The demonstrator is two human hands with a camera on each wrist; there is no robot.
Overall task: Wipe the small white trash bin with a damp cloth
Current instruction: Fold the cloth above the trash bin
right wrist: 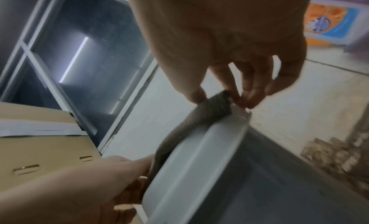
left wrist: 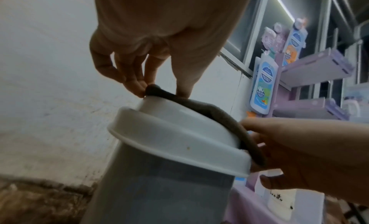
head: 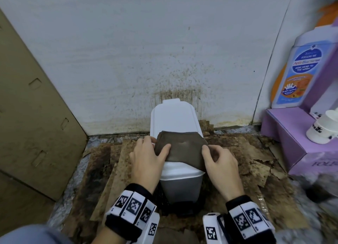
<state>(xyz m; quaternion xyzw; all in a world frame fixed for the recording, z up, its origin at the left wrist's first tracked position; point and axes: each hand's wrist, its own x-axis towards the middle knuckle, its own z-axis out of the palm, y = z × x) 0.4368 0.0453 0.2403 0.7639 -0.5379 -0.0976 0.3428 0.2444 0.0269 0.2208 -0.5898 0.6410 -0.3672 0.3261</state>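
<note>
Two bare hands hold a dark brown cloth [head: 181, 148] stretched over the lid of a small white trash bin [head: 175, 119], which stands on stained, torn cardboard sheets [head: 117, 163] against a spattered white wall [head: 128, 52]. The left hand [head: 146, 158] pinches the cloth's left edge, thumb on top and fingers curled beneath it at the lid's rim; the left wrist view shows its fingertips [left wrist: 137, 87] closed on a bunched corner of the fabric. The right hand [head: 219, 161] grips the opposite edge in the same way, thumb pressed on the cloth and fingers tucked under it beside the bin's right rim; the right wrist view shows that edge caught between thumb and fingers. The cloth lies flat across the nearer half of the lid, its right corner hanging over the side, while the far half of the lid and its rear tab show bare white. Below the lid the bin's body looks grey and translucent. Both wrists wear black bands [head: 131, 203] carrying black-and-white square markers. A tall cardboard panel [head: 33, 106] leans at the left. To the right stands a purple display stand [head: 292, 134] bearing a large anti-bacterial wash bottle cut-out [head: 300, 68], with a white cup [head: 323, 128] resting on its lower step.
</note>
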